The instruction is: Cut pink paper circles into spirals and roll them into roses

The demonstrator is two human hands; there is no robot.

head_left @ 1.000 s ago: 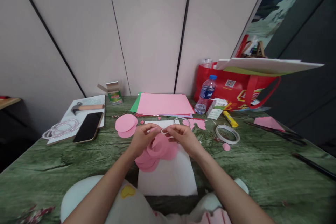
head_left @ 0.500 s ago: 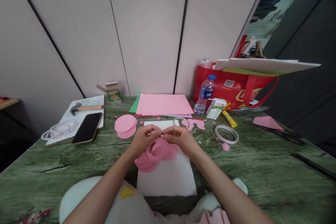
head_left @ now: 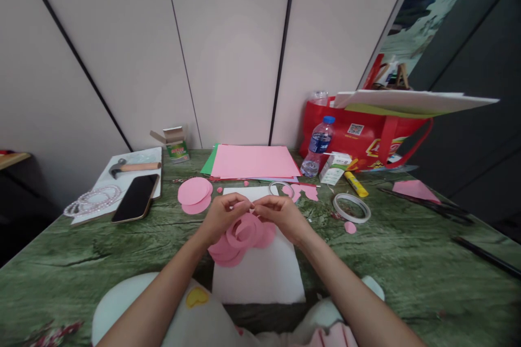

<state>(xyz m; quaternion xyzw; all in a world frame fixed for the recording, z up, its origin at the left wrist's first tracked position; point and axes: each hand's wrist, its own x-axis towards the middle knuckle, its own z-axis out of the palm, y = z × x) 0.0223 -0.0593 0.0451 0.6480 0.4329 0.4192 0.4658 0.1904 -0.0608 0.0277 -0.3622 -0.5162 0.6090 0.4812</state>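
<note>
Above a white sheet of paper (head_left: 260, 284), my left hand (head_left: 226, 216) and my right hand (head_left: 280, 216) meet with their fingertips pinched together. A bit of pink paper shows between them, mostly hidden by the fingers. Just below the fingertips, pink paper rings (head_left: 240, 234) and round pink pieces overlap on the white sheet. To the left of my left hand lie pink paper circles (head_left: 194, 191), partly stacked. Beyond my right hand are a small tape roll (head_left: 280, 183) and pink paper scraps (head_left: 305, 192).
Coloured paper sheets (head_left: 254, 161) lie at the back. A hammer (head_left: 136, 167), phone (head_left: 136, 198) and beaded strands (head_left: 93, 200) are left. Right stand a water bottle (head_left: 318, 146), small carton (head_left: 335, 168) and red bag (head_left: 350, 130), with a glue stick (head_left: 356, 184), tape roll (head_left: 352, 219) and scissors (head_left: 439, 209).
</note>
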